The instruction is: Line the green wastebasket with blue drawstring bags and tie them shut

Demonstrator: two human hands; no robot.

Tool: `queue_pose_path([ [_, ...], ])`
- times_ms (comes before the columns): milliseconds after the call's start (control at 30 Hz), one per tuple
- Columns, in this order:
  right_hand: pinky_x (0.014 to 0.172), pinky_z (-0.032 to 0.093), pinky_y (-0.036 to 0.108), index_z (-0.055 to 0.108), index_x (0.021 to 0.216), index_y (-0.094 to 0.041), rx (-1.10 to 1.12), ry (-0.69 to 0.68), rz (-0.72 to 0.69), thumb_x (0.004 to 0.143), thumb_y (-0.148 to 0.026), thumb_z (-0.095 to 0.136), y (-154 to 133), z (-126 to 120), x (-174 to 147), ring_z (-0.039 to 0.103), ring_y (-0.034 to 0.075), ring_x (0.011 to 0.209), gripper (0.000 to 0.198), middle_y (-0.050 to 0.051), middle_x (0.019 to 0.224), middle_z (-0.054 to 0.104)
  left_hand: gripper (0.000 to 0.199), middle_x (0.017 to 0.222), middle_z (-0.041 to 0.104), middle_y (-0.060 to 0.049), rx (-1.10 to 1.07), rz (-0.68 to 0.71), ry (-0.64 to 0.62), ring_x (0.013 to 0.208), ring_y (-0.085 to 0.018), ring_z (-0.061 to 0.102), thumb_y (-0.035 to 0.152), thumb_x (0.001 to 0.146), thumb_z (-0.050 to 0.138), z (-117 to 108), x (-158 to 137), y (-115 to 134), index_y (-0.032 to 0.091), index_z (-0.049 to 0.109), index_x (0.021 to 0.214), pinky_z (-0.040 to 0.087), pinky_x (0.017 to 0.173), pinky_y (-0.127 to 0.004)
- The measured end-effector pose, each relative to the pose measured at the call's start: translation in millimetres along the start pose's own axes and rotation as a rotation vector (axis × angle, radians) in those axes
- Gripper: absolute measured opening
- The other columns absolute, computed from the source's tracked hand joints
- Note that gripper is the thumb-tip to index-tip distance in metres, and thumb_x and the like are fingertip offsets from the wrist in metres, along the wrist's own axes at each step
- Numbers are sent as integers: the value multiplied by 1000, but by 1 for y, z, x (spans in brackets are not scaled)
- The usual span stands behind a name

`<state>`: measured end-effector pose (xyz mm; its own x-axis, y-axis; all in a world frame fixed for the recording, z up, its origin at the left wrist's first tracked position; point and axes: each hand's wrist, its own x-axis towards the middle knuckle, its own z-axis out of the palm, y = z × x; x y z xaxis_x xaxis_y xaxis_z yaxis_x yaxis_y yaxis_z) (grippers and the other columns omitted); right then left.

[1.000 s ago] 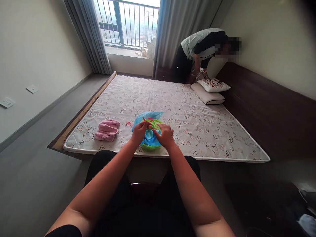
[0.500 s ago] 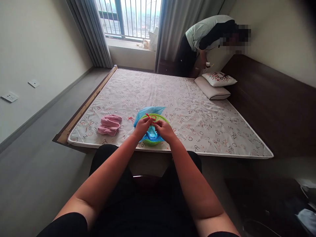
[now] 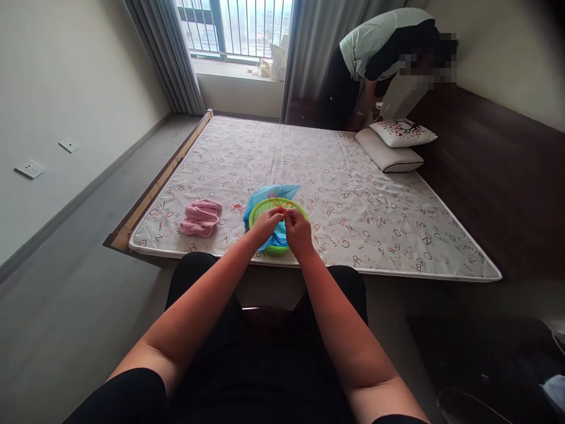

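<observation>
My left hand [image 3: 268, 225] and my right hand [image 3: 299, 229] meet over a round green basket [image 3: 255, 215] near the mattress's front edge. Between their pinched fingertips is a thin red cord [image 3: 289, 205], with a small loop showing above the fingers. A blue plastic bag [image 3: 265, 193] lies behind the basket's left side, and more blue plastic shows inside under my hands. What else the basket holds is mostly hidden. Left of it are some thin red strands [image 3: 237, 207] and a folded pink towel [image 3: 200, 218].
The mattress [image 3: 282, 153] carries printed letters and sits on a wooden frame. Two pillows [image 3: 392, 150] rest by the dark headboard [image 3: 481, 153]. Beyond the far side, a person [image 3: 384, 53] bends over. A bag stands on the windowsill [image 3: 233, 69].
The view has shifted slightly. My fingertips have drawn closer together on the red cord, and less of it shows. The other person still bends near the headboard.
</observation>
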<state>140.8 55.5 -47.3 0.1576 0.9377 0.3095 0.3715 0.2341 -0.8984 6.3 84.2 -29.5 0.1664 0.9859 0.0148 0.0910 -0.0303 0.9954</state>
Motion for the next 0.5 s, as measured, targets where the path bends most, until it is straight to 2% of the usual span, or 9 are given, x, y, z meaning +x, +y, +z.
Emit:
queue_pose_path([
  [67,92,55,40,69,101,-23,-112,-71,-64,103,-34,53,-1,0,-3,72,26,98,19,10,104,79,20,76,72,-3,-1,5,-69,75,-19,64,28,94,66,2,-1,0,16,78,84,50,74,-29],
  [133,92,55,41,69,100,-24,-153,-114,-70,103,-33,52,-1,-2,-4,70,26,95,19,10,101,78,27,82,76,-6,-5,8,-77,82,-22,68,33,98,67,2,-2,-2,16,77,80,51,81,-32],
  [233,89,58,38,66,104,-25,-40,-132,-4,100,-36,59,3,-8,-3,69,23,90,14,7,99,75,29,88,80,-8,29,38,-47,88,-24,70,32,101,66,0,-2,-6,16,79,81,51,88,-34],
  [367,82,60,32,57,126,-25,212,-22,303,101,-44,57,11,-13,7,73,20,98,31,7,122,74,21,96,83,-8,33,32,-34,95,-25,74,28,100,70,-2,-1,-5,17,85,89,51,95,-34],
  [433,71,56,28,57,130,-25,359,-103,479,103,-52,59,12,-15,13,73,17,89,39,5,120,75,20,91,82,-7,14,18,-72,93,-24,73,26,98,72,-1,-1,-3,17,85,86,52,93,-33],
  [500,63,51,24,64,123,-24,547,-219,604,99,-54,69,13,-16,20,69,13,76,39,3,107,77,20,85,80,-6,-12,9,-132,85,-22,70,25,97,72,-1,-2,-1,15,84,85,52,86,-31],
])
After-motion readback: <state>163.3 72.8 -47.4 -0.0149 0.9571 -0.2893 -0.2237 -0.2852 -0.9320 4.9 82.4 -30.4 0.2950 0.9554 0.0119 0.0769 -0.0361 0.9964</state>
